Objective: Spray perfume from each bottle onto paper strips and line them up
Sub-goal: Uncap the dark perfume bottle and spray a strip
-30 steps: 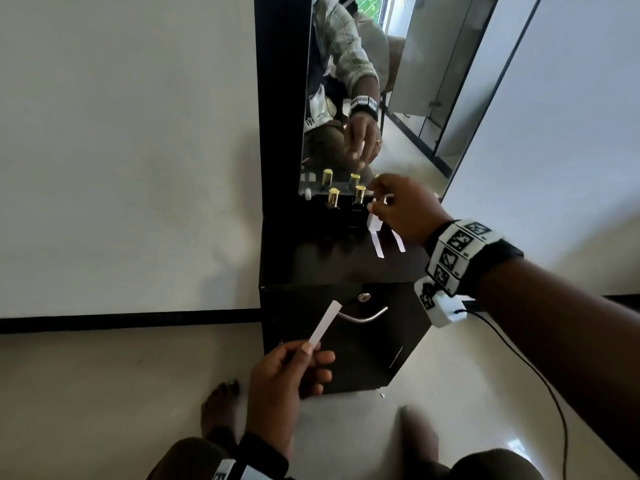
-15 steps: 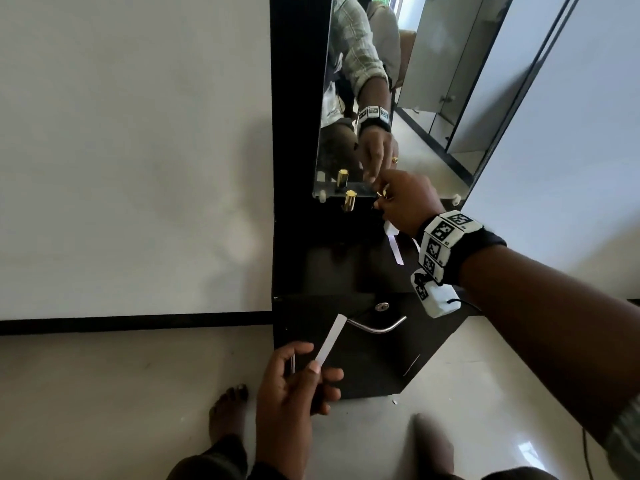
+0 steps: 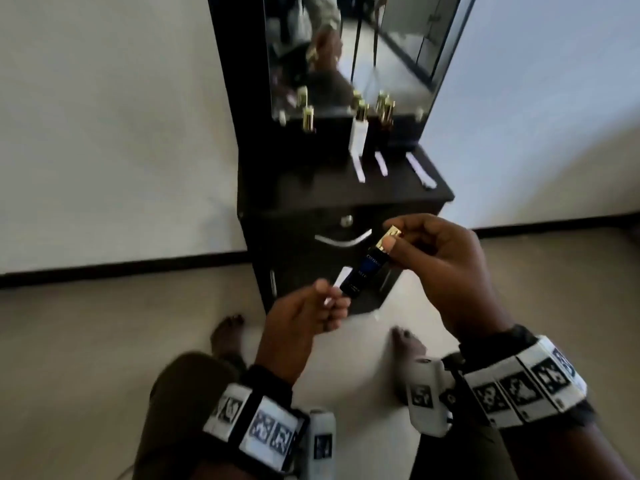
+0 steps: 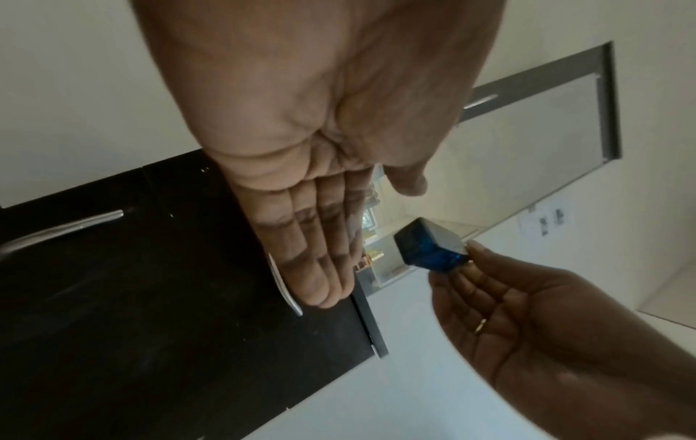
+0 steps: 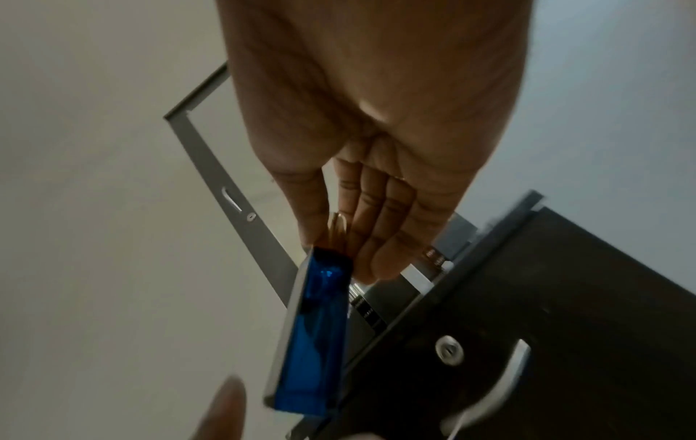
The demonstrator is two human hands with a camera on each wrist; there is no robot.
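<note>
Holding a blue perfume bottle (image 3: 363,271) by its gold cap (image 3: 389,237), our right hand (image 3: 446,268) pinches the top between thumb and fingertips, so the bottle hangs tilted in front of the black dresser (image 3: 311,192), level with its drawer handle (image 3: 343,239). Our left hand (image 3: 304,323) pinches a white paper strip (image 3: 341,278) just beside the bottle's lower end; whether strip and glass touch we cannot tell. From the left wrist view the bottle's square base (image 4: 433,248) points toward that hand, whose fingers (image 4: 316,256) lie nearly straight.

On the dresser top, under the mirror (image 3: 353,53), three more strips lie side by side: one (image 3: 358,166), a second (image 3: 381,163) and a third (image 3: 420,173) nearest the right edge. Behind them stand gold-capped bottles: a white one (image 3: 358,133), a dark one (image 3: 384,116), and another (image 3: 308,117) apart to the left. Our bare feet (image 3: 227,336) rest on the pale floor before the dresser.
</note>
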